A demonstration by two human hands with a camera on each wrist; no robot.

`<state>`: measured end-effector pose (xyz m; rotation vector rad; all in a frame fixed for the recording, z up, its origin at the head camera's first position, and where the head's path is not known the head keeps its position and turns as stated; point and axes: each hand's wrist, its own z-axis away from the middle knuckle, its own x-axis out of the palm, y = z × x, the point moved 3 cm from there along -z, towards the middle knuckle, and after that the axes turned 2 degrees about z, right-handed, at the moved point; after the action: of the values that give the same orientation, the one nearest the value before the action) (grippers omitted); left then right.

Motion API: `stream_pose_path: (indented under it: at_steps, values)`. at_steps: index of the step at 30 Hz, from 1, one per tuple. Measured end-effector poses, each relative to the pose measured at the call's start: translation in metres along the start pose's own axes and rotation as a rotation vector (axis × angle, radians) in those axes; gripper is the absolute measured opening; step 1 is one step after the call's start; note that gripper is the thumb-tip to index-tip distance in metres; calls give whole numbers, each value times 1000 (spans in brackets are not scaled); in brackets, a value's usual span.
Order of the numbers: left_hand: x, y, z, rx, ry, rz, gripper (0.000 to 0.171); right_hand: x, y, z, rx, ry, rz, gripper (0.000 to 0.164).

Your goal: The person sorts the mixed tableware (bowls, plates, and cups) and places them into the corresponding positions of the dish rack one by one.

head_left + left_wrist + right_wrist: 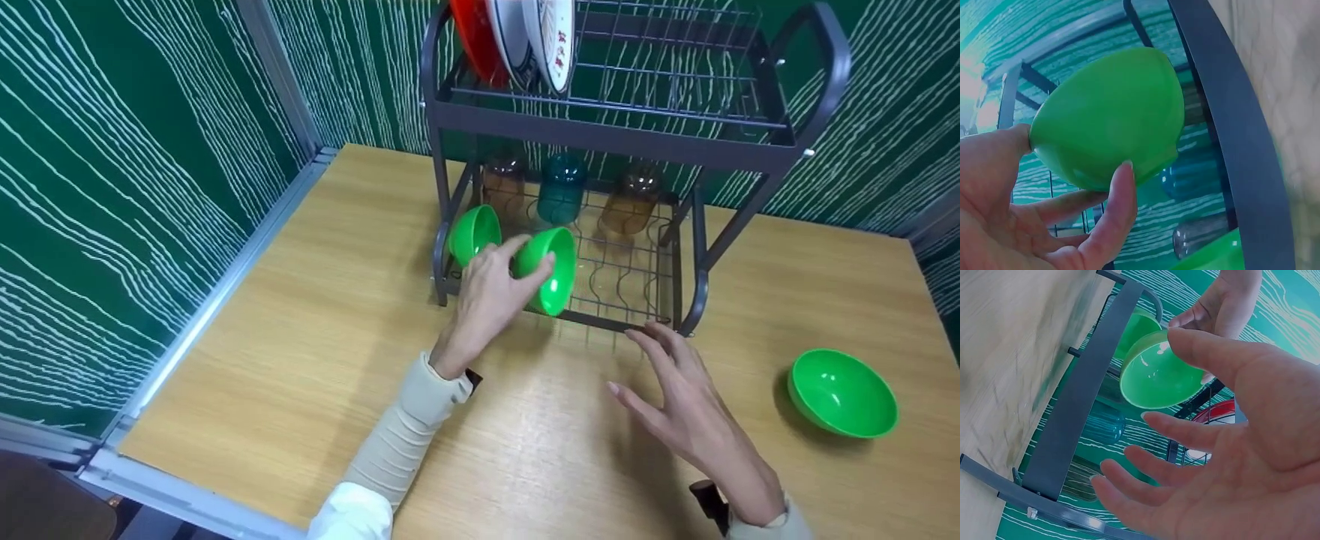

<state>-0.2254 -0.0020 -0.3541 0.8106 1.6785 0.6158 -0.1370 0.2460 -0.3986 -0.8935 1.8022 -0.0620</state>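
My left hand (491, 296) pinches a green bowl (553, 274) by its rim, thumb on one side and fingers on the other. The bowl is tipped on its side, held over the front of the lower rack shelf (607, 323); the left wrist view shows its smooth outside (1109, 118). Just left of it, a second green bowl (475, 232) stands tilted on the lower shelf. My right hand (686, 401) hovers over the table in front of the rack, fingers spread and holding nothing. A third green bowl (843, 393) sits upright on the table to its right.
Behind the bowls, a blue glass (562, 189) and two brownish glasses (632, 199) stand on the lower shelf. The upper shelf (615, 135) holds a red plate (478, 41) and white plates (556, 45) on edge. A metal frame bar (217, 289) borders the table's left side.
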Motion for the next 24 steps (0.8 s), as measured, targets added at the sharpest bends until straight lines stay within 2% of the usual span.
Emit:
stream_pose_path:
  at_steps: [10, 19, 24]
  values:
    - [-6, -9, -13, 39, 147, -148, 57, 3, -1, 2, -29, 2, 21, 67]
    - [-4, -8, -24, 146, 261, -315, 58, 3, 1, 2, -35, -27, 29, 67]
    - [0, -10, -25, 157, 269, -366, 62, 3, 0, 2, -64, -17, 27, 66]
